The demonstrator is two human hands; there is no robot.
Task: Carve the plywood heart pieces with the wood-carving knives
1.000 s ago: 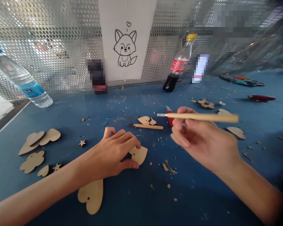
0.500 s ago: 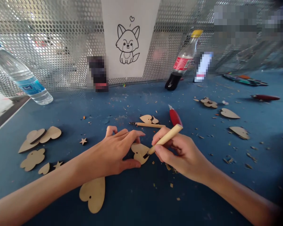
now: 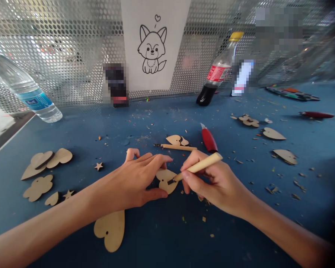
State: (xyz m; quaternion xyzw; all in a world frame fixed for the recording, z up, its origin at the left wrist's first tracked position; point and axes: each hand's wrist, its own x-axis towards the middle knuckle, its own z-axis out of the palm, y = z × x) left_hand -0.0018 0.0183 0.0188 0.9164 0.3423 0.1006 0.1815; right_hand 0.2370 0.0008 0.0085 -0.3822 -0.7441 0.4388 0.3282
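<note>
My left hand [image 3: 134,179] presses down on a small wooden heart cut-out [image 3: 166,185], with the thumb below it and the fingertips at its upper edge. My right hand [image 3: 212,182] grips a pale wood-handled carving tool [image 3: 201,165] like a pen, its dark tip touching the heart's surface. Just above that hand lies a red-handled craft knife [image 3: 209,139]. A second wood-handled tool [image 3: 178,147] lies beyond my hands. A larger wooden heart [image 3: 110,230] lies under my left forearm's edge.
Wood chips and cut-outs [image 3: 38,188] litter the blue table [image 3: 162,238]. A perforated metal screen [image 3: 72,56] stands behind it, with a fox drawing on paper [image 3: 152,48]. A water bottle [image 3: 25,87] lies back left, and a cola bottle [image 3: 214,72] leans back right.
My right hand has come down from above the table, and the carving tool's tip now rests on the heart. The red knife, earlier partly behind that hand, now shows fully.
</note>
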